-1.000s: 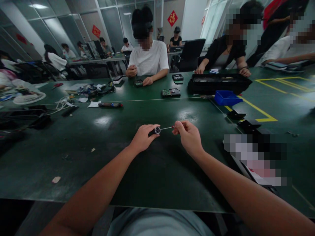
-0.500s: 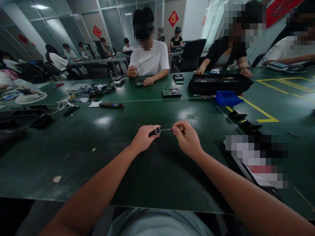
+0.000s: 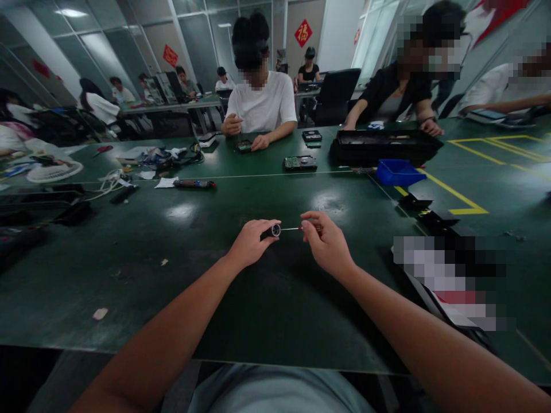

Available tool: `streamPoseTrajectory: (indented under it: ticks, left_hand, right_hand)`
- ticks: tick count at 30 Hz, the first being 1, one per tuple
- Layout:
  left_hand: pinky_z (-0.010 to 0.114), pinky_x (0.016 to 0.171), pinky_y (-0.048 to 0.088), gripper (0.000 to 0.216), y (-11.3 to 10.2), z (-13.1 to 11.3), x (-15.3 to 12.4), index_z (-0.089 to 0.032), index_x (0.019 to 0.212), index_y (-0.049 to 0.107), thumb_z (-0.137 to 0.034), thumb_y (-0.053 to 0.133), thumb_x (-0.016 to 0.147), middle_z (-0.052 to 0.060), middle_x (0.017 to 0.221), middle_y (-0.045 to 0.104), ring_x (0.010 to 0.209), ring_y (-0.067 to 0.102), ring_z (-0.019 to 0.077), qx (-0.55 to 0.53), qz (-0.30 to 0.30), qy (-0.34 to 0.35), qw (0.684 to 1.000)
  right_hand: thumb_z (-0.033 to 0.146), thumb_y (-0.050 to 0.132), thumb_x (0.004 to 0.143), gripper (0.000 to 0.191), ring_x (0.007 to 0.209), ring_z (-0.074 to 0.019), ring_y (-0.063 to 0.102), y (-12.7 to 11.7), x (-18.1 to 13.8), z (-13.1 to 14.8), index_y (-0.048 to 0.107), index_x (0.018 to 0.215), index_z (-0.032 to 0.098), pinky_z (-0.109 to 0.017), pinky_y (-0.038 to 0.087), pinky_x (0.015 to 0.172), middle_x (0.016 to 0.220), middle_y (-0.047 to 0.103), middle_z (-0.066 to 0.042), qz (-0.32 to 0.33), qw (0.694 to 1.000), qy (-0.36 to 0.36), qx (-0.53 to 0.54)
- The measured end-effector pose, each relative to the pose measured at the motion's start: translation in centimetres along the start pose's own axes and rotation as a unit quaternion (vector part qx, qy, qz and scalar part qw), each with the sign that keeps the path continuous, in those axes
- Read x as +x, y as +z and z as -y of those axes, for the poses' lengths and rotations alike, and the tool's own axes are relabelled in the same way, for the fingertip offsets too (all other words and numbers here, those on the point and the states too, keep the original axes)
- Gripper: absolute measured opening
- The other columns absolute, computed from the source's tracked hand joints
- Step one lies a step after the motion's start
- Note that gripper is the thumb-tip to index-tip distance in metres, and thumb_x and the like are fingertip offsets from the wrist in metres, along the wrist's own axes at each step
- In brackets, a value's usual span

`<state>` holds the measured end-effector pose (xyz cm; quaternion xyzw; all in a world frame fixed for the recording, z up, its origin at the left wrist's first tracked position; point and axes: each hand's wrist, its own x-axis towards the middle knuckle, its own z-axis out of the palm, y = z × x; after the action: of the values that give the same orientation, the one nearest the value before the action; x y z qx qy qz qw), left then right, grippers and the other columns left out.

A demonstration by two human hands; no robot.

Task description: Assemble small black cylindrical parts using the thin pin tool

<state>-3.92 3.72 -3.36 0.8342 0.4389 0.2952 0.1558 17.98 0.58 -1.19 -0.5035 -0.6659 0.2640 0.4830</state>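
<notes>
My left hand point(image 3: 251, 242) is closed around a small dark cylindrical part point(image 3: 274, 230) with a round silvery end, held just above the green table point(image 3: 181, 269). My right hand point(image 3: 327, 244) pinches the red handle of a thin screwdriver point(image 3: 297, 229). Its metal shaft runs left and its tip meets the silvery end of the part. Both hands hover over the middle of the table, close together.
A blue bin point(image 3: 396, 171) and a long black tray point(image 3: 383, 144) stand at the back right. A circuit board point(image 3: 300, 163), a pen-like tool point(image 3: 193, 183) and cables point(image 3: 112, 180) lie further back. People sit across the table. Small black parts point(image 3: 426, 209) lie to the right.
My right hand has shifted slightly left along the screwdriver, closer to the part. My left hand has stayed in place.
</notes>
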Motion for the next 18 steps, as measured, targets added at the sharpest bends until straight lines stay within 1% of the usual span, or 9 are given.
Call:
streamPoseTrajectory:
  ticks: [3,6,8,10,12,16,18]
  left_hand:
    - [0.046,0.107,0.043,0.040,-0.1,-0.1,0.0,-0.025,0.132,0.062,-0.025,0.068,0.092,0.005,0.124,0.069,0.117,0.062,0.0242,0.001,0.003,-0.001,1.000]
    - [0.047,0.108,0.043,0.040,-0.1,-0.1,-0.1,-0.025,0.132,0.062,-0.025,0.067,0.093,0.005,0.125,0.069,0.117,0.061,0.0240,-0.001,0.004,-0.001,1.000]
    - [0.047,0.108,0.042,0.039,-0.1,0.0,-0.1,-0.025,0.132,0.062,-0.025,0.067,0.093,0.005,0.125,0.069,0.118,0.061,0.0241,-0.003,0.005,-0.002,1.000]
    - [0.047,0.108,0.042,0.039,-0.1,0.1,0.0,-0.025,0.132,0.062,-0.025,0.067,0.093,0.005,0.125,0.069,0.118,0.061,0.0243,-0.004,0.005,-0.004,1.000]
    - [0.048,0.108,0.042,0.040,-0.1,0.1,0.0,-0.026,0.132,0.062,-0.026,0.067,0.093,0.005,0.125,0.068,0.118,0.061,0.0245,-0.004,0.004,-0.009,1.000]
    - [0.046,0.108,0.043,0.041,-0.1,-0.1,0.1,-0.025,0.133,0.061,-0.025,0.067,0.092,0.005,0.127,0.068,0.119,0.060,0.0237,-0.014,-0.010,-0.011,1.000]
    - [0.045,0.107,0.043,0.041,-0.3,-0.3,0.2,-0.025,0.133,0.061,-0.025,0.067,0.093,0.006,0.127,0.068,0.120,0.060,0.0232,-0.016,-0.017,0.009,1.000]
  right_hand:
    - [0.036,0.053,0.094,0.019,0.063,-0.0168,0.061,-0.1,0.0,0.1,0.064,0.101,0.022,-0.031,0.045,0.061,0.075,0.066,-0.001,0.003,1.000,-0.007,-0.007]
    - [0.041,0.046,0.099,0.028,0.063,-0.0170,0.060,-0.1,-0.1,0.0,0.065,0.090,0.022,-0.031,0.044,0.061,0.071,0.064,-0.001,0.013,1.000,0.002,-0.014]
    - [0.041,0.044,0.100,0.028,0.064,-0.0174,0.060,0.0,-0.2,-0.2,0.065,0.095,0.023,-0.032,0.045,0.062,0.071,0.064,-0.001,0.004,1.000,0.008,-0.003]
    - [0.037,0.051,0.097,0.019,0.069,-0.0179,0.062,0.3,-0.3,-0.5,0.061,0.103,0.023,-0.033,0.047,0.066,0.077,0.066,-0.001,-0.018,0.999,0.015,0.035]
    - [0.037,0.057,0.093,0.017,0.073,-0.0184,0.064,0.5,-0.2,-0.7,0.059,0.103,0.023,-0.034,0.050,0.070,0.081,0.068,-0.002,-0.036,0.996,0.026,0.083]
    - [0.044,0.062,0.090,0.023,0.077,-0.0188,0.066,1.0,0.3,-1.0,0.063,0.093,0.021,-0.037,0.054,0.076,0.082,0.068,-0.004,-0.052,0.979,0.065,0.185]
    - [0.050,0.061,0.089,0.028,0.074,-0.0183,0.066,1.0,0.7,-1.3,0.063,0.092,0.022,-0.037,0.056,0.076,0.081,0.067,-0.003,-0.074,0.963,0.095,0.239]
